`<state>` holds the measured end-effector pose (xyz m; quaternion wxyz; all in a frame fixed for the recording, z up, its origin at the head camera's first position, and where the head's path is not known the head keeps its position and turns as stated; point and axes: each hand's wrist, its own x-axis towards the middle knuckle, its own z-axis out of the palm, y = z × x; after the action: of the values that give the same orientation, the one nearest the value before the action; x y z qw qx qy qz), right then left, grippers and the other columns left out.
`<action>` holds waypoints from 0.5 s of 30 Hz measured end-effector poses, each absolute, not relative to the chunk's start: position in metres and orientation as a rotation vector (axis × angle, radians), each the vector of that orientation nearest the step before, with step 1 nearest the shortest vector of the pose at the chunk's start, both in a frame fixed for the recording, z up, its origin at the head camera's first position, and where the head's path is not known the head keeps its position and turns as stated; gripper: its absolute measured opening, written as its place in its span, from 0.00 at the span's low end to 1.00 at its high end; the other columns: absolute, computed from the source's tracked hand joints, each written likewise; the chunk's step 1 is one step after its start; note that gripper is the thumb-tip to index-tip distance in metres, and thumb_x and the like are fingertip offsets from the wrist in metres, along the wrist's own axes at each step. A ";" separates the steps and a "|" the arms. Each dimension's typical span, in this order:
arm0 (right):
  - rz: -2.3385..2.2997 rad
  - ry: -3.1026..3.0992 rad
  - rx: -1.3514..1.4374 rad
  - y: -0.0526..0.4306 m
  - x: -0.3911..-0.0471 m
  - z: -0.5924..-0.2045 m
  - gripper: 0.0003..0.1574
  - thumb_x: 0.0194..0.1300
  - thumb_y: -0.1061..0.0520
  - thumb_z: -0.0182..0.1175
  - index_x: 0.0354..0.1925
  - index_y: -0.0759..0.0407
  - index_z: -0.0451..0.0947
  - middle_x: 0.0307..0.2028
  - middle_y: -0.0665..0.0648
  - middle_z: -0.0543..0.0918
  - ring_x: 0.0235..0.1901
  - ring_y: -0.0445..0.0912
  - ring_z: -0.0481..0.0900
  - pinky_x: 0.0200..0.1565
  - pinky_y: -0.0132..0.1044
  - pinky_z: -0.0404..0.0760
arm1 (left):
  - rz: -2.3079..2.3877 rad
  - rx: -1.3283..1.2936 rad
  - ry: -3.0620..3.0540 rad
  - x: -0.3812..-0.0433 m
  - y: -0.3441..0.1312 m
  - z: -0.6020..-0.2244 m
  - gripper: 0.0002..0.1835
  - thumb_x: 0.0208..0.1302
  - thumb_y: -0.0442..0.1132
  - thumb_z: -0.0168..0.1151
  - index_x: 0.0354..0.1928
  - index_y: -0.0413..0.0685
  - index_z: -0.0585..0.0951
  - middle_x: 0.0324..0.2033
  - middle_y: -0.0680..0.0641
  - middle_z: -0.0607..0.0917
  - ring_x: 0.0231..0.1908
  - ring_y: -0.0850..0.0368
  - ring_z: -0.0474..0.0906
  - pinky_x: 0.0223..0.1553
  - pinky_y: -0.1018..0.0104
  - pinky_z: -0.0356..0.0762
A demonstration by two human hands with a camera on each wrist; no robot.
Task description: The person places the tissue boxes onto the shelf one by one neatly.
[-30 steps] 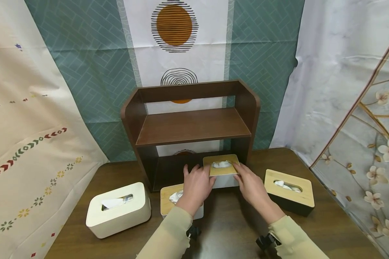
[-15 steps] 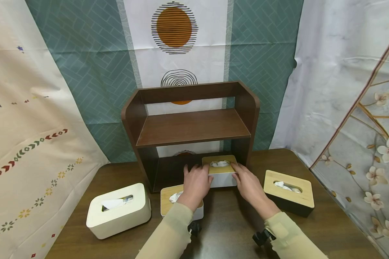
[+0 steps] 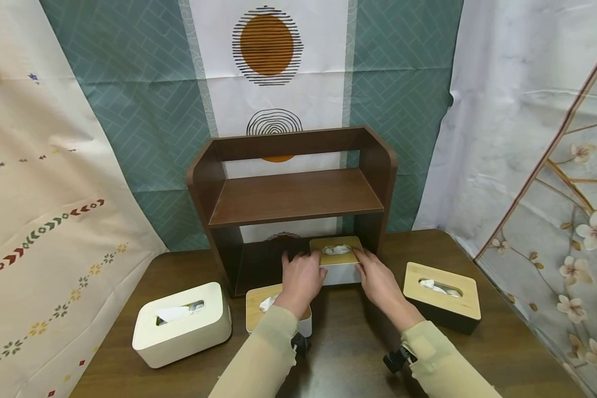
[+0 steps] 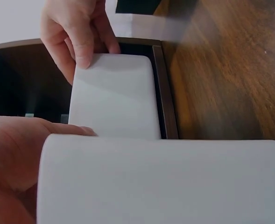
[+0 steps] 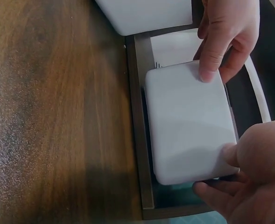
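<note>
On the right side of the lower shelf is a white tissue box (image 3: 342,274) with a wooden lid and a tissue in its slot. My left hand (image 3: 300,278) grips its left end, and my right hand (image 3: 381,279) grips the right end. Both thumbs lie on the white front, clearly seen in the right wrist view, where the box (image 5: 188,126) sits within the shelf's edges. Beneath my left forearm stands a second white tissue box (image 3: 255,312) with a wooden lid, partly hidden; its plain side (image 4: 160,182) fills the lower left wrist view.
A dark brown two-tier shelf (image 3: 298,196) stands at the back of the wooden table (image 3: 343,342). To the left is a cream tissue box (image 3: 181,326). A black tissue box (image 3: 443,296) with a wooden lid is at the right. Patterned cloths (image 3: 403,110) hang around the table.
Both hands have shifted the gripped tissue box slightly left and farther back on the lower shelf. The other tissue boxes stay where they were.
</note>
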<state>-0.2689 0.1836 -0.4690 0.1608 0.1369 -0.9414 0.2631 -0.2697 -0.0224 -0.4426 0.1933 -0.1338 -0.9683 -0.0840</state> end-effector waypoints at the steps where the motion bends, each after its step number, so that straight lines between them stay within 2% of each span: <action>1: 0.748 -2.687 0.396 0.183 -0.269 -0.469 0.29 0.83 0.64 0.61 0.76 0.69 0.73 0.72 0.78 0.75 0.68 0.72 0.78 0.64 0.67 0.80 | -0.233 -0.372 -2.717 -0.270 -0.022 -0.443 0.19 0.74 0.53 0.75 0.58 0.50 0.89 0.43 0.48 0.94 0.49 0.47 0.90 0.68 0.27 0.71; 15: 0.721 -2.670 0.459 0.186 -0.271 -0.471 0.27 0.83 0.69 0.56 0.75 0.72 0.73 0.71 0.81 0.74 0.68 0.73 0.77 0.62 0.66 0.81 | -0.252 -0.373 -2.749 -0.274 -0.023 -0.441 0.19 0.76 0.55 0.72 0.58 0.52 0.90 0.42 0.49 0.94 0.49 0.48 0.90 0.69 0.26 0.70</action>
<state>-0.2708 0.1864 -0.4713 0.1684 0.1614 -0.9388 0.2534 -0.2736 -0.0225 -0.4414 0.1769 -0.1317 -0.9713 -0.0892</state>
